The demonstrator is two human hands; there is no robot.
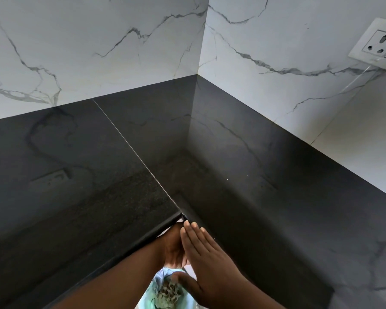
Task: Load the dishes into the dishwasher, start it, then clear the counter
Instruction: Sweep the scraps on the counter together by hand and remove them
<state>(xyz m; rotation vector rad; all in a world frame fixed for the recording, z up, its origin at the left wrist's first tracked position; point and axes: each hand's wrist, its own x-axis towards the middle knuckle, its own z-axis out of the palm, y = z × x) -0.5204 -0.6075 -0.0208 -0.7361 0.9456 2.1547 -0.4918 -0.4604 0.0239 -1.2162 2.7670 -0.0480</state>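
Observation:
The black stone counter [98, 175] wraps round an inner corner, and no dishes show on it. My right hand [207, 262] lies flat with straight fingers, its fingertips at the counter's inner corner edge [183, 216]. My left hand [173, 248] sits just below that edge, palm turned up and loosely cupped against the right hand's side. It holds nothing that I can see. Straight below the hands is a pale green bag or liner [165, 295] with brownish scraps in it. The dishwasher is out of view.
White marble-look wall tiles [98, 41] rise behind both runs of the counter. A white wall socket [379, 44] is mounted at the upper right. A thin seam [129, 143] crosses the counter diagonally toward the corner.

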